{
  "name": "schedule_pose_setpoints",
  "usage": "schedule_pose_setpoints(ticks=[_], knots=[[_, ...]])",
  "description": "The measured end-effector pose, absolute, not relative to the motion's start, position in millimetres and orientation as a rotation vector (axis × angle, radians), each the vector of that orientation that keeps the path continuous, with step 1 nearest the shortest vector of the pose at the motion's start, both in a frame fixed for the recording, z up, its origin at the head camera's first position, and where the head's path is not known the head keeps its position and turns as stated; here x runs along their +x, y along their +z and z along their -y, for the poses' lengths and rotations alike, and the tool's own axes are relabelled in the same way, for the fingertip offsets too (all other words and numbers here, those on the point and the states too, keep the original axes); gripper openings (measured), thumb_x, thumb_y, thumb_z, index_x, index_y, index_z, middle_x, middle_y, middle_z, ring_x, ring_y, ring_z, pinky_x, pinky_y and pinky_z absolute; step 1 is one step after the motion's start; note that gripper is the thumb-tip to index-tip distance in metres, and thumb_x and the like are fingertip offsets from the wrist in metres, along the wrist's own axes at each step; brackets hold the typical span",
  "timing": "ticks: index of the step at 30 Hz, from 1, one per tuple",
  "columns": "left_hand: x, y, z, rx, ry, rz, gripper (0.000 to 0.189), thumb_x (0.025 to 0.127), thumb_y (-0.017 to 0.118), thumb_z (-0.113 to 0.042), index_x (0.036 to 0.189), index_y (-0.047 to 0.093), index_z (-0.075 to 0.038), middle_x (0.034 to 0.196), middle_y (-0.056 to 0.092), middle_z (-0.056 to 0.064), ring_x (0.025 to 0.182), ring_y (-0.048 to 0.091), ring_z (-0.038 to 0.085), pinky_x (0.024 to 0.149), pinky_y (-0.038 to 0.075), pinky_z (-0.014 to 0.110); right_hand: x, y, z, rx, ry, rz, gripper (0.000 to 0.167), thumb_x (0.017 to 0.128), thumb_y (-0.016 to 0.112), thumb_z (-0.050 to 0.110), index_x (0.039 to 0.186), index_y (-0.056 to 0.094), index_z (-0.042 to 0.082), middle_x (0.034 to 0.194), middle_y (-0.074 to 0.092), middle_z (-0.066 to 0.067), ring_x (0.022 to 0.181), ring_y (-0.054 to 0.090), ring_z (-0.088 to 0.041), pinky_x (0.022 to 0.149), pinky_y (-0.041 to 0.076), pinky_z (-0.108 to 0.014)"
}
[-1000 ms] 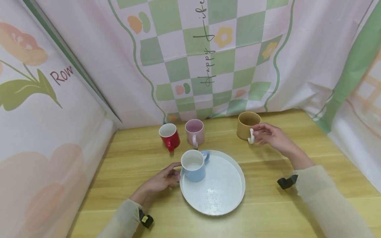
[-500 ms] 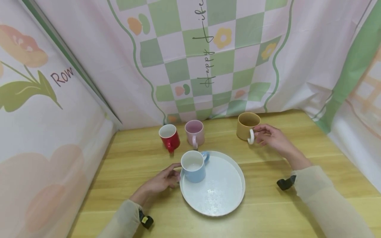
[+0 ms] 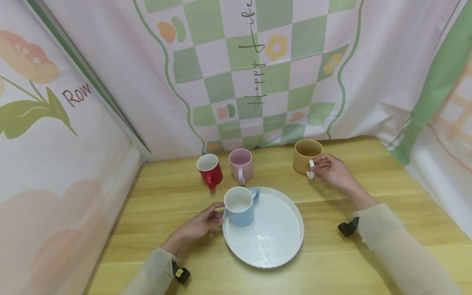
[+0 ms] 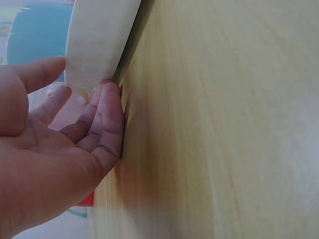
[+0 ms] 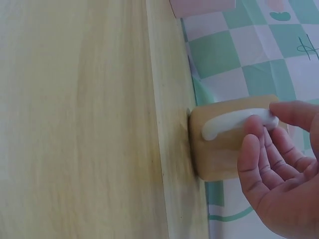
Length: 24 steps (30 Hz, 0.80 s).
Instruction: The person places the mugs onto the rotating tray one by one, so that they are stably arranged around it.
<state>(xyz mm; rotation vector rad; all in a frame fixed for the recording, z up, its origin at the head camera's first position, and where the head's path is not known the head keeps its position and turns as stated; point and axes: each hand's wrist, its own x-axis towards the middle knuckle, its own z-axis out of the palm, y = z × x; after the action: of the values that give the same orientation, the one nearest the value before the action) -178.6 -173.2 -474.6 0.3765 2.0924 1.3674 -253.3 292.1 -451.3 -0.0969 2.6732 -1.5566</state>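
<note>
My right hand pinches the white handle of a mustard-yellow mug, which stands upright on the table at the back right. In the right wrist view, thumb and fingertips meet at one end of that handle. My left hand is at the left edge of a round white tray. In the left wrist view, the thumb lies against the tray's upper rim and curled fingertips touch its lower edge. A light blue mug stands on the tray's left side, its handle pointing back right.
Behind the tray stand a red mug with a white inside and a pink mug, handles toward the front. The wooden table ends at a patterned cloth backdrop, with another cloth along the left.
My right fingers have closed in on the yellow mug's handle, and the right forearm has shifted slightly left. The mugs, tray and left hand look unmoved.
</note>
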Motion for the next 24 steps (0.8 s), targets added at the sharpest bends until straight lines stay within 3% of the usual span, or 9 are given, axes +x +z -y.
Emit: schedule_pose_setpoints(ticks=[6, 16, 24], knots=[[-178.2, -475.1, 173.5, 0.348, 1.379, -2.078, 0.049, 0.105, 0.050, -0.020, 0.150, 0.038, -0.037, 0.133, 0.057, 0.010, 0.117, 0.054, 0.023, 0.096, 0.049, 0.038, -254.2, -452.4, -292.2, -0.078, -1.568, -2.684, 0.045, 0.098, 0.063, 0.018, 0.133, 0.046, -0.005, 0.125, 0.059, -0.031, 0.082, 0.068, -0.008, 0.073, 0.061, -0.032], [-179.1, -473.6, 173.6, 0.360, 1.382, -2.076, 0.050, 0.105, 0.051, -0.023, 0.151, 0.037, -0.035, 0.133, 0.057, 0.011, 0.117, 0.054, 0.023, 0.095, 0.050, 0.037, -254.8, -454.0, -300.2, -0.032, -1.589, -2.670, 0.046, 0.099, 0.062, 0.017, 0.135, 0.046, -0.007, 0.127, 0.058, -0.032, 0.081, 0.070, -0.007, 0.071, 0.060, -0.030], [-178.7, -474.5, 173.9, 0.367, 1.381, -2.075, 0.050, 0.104, 0.051, -0.022, 0.151, 0.037, -0.033, 0.133, 0.056, 0.012, 0.116, 0.054, 0.023, 0.096, 0.050, 0.038, -252.2, -451.7, -298.8, 0.002, -1.646, -2.549, 0.049, 0.102, 0.058, 0.020, 0.137, 0.044, -0.011, 0.129, 0.057, -0.035, 0.083, 0.071, -0.008, 0.077, 0.062, -0.034]])
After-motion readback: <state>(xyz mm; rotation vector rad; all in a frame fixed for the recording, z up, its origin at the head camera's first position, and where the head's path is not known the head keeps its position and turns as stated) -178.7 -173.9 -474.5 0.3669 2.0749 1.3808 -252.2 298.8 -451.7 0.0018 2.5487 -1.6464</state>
